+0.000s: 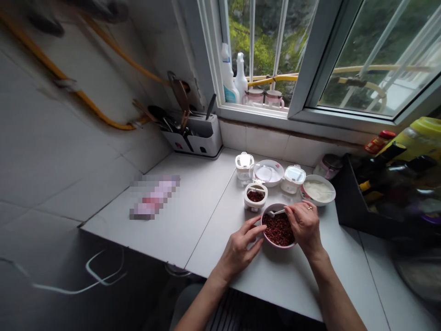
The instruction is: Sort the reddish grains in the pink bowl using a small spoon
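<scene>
A bowl with a pinkish rim holds dark red flakes, perhaps crushed dried chili. At its left side my left hand has its fingers against the rim and wall, steadying it. Between the thumb and fingers of my right hand is a small white spoon, its tip down at the flakes near the bowl's far edge. Just behind the bowl stands a small white-rimmed jar, open at the top, with the same red flakes inside.
Two lidded jars flank a white dish at the back. A bowl of white contents sits right, beside a dark box of bottles. A utensil holder stands back left; a blurred-out packet lies left.
</scene>
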